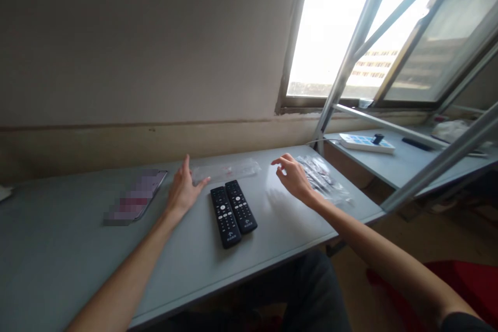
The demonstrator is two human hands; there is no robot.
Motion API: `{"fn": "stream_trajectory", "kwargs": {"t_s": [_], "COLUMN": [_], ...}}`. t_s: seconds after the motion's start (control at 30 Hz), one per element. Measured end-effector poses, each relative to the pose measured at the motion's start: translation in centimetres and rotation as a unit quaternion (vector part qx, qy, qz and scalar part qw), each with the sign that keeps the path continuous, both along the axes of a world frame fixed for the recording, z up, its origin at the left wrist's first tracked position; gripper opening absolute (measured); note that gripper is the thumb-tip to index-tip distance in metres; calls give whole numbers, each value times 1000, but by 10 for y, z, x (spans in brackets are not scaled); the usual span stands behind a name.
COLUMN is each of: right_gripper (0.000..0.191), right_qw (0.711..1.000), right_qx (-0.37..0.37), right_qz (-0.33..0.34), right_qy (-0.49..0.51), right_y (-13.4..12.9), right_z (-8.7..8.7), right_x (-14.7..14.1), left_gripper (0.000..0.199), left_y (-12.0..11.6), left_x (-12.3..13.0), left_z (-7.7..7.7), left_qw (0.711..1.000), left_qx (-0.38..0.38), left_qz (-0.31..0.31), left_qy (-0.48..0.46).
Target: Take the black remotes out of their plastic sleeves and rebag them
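Note:
Two black remote controls lie side by side on the grey table: the left remote control sits slightly nearer me than the right remote control. Behind them a clear plastic bag lies flat. My left hand is beside the bag's left end, thumb and fingers apart, with nothing in it. My right hand hovers over the table, fingers loosely bent and apart, holding nothing. Just past it, several items in clear plastic packaging rest near the table's right side.
A phone-like flat thing, partly pixelated, lies at left. At right, metal frame bars rise by the window. A second table holds a white power strip. A red thing is at lower right.

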State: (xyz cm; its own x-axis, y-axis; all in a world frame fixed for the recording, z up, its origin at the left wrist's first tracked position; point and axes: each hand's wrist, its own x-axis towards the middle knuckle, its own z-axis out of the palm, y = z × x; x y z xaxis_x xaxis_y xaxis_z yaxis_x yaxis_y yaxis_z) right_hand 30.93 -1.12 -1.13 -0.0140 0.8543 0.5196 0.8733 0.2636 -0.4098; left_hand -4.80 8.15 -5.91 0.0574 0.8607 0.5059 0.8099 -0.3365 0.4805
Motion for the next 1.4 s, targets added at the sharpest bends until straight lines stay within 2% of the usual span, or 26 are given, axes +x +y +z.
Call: {"fn": "stream_trajectory", "kwargs": {"t_s": [0.07,0.17,0.27,0.37,0.47,0.57,0.73,0.9,1.07,1.13,1.17,1.23,1.27,1.3,1.33,1.4], "right_gripper": [39,41,36,33,30,30,32,38,65,66,60,42,34,33,36,40], "right_qw": [989,958,946,939,936,935,930,931,945,963,977,994,984,960,925,841], "right_qx": [-66,-139,-159,-165,-168,-170,-182,-208,-197,-170,-147,-93,-78,-79,-94,-144], "right_qz": [-47,-105,-122,-110,-91,-92,-130,-148,-128,-112,-94,-25,15,49,72,90], "right_qy": [-121,-229,-257,-280,-295,-298,-291,-259,-228,-178,-123,54,161,263,361,514], "right_y": [-9,-16,-19,-21,-22,-18,0,14,20,26,30,41,48,54,60,72], "right_z": [9,15,12,6,4,5,7,8,18,27,32,41,45,47,48,46], "right_x": [25,52,58,49,41,39,37,24,4,-4,-8,-15,-20,-24,-29,-40], "left_gripper": [105,92,83,81,82,80,73,71,67,66,64,61,59,57,55,50], "left_y": [-4,-13,-20,-21,-21,-26,-37,-39,-42,-47,-49,-53,-54,-55,-56,-56], "left_x": [5,14,22,26,25,24,26,27,31,34,36,39,40,41,42,42], "left_z": [4,11,15,13,12,17,29,32,34,37,39,41,42,43,43,43], "left_qw": [999,997,993,990,989,990,992,993,991,990,990,992,992,992,992,991], "left_qx": [31,71,90,85,53,26,35,34,36,38,38,37,36,34,31,22], "left_qz": [6,-10,-49,-79,-97,-86,-70,-69,-81,-89,-87,-75,-69,-65,-66,-78], "left_qy": [-10,-28,-53,-76,-102,-107,-95,-89,-99,-101,-100,-99,-98,-99,-100,-109]}}
